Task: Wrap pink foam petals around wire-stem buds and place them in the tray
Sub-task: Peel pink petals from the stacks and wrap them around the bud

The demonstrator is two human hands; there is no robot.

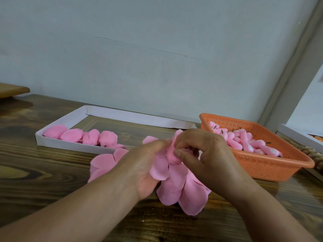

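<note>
Wrapping is the step in hand, judged from the grip: both hands meet above the middle of the desk [43, 159], near its front edge. Left hand [139, 165] holds a fan of loose petals [176, 186], fingers curled under them with the thumb on top; the petals hang down from the palm toward the desk. Right hand [201, 154] pinches a rolled petal round the bud [172, 155], thumb and fingertips clamped on it; the wire stem is not visible. More petals [103, 163] lie on the desk just left of the left hand. White tray [57, 144] sits toward the back left of the desk and holds a row of finished pieces [80, 136] along its near side. Orange basket [262, 165] stands at the right edge, filled with unwrapped buds [244, 142]. Next move, as a judgement: the petal needs drawing tight round the bud and securing at its base, then the piece goes left into the tray. Firm but light finger pressure is called for, since the foam looks soft and easily creased.
</note>
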